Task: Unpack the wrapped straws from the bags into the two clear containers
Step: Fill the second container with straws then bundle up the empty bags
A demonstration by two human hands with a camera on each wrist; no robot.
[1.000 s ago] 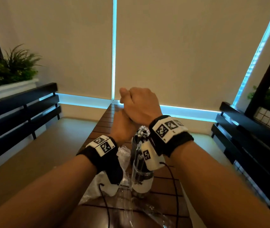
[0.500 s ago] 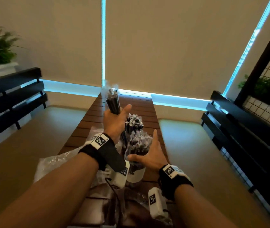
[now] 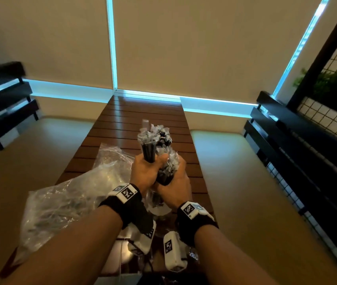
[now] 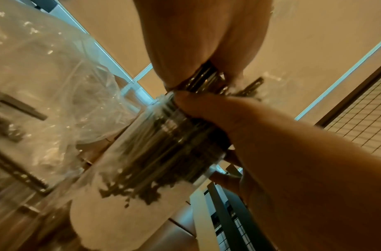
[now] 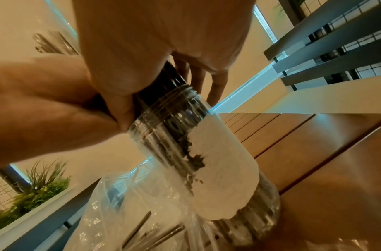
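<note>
My left hand (image 3: pixel 146 171) grips a bundle of black wrapped straws (image 3: pixel 148 150) upright, just over the clear container (image 4: pixel 155 152). The container has a white label and stands on the wooden table, packed with more straws; my hands hide most of it in the head view. My right hand (image 3: pixel 176 179) curls round the straws in the container (image 3: pixel 164 173) where they stick out of its threaded mouth (image 5: pixel 174 100). In the right wrist view my right hand (image 5: pixel 163 51) sits above that mouth with my left hand (image 5: pixel 45 95) beside it. I cannot make out a second container.
A large crumpled clear bag (image 3: pixel 67 200) with some straws inside lies left of the container, and another clear bag (image 3: pixel 113 156) lies behind it. The slatted wooden table (image 3: pixel 143 114) runs away between two beige bench cushions. Black rails line both sides.
My left hand has lowered its straw bundle from a raised position down to the container. My right hand, open beside the container half a second ago, now grips the straws at its mouth.
</note>
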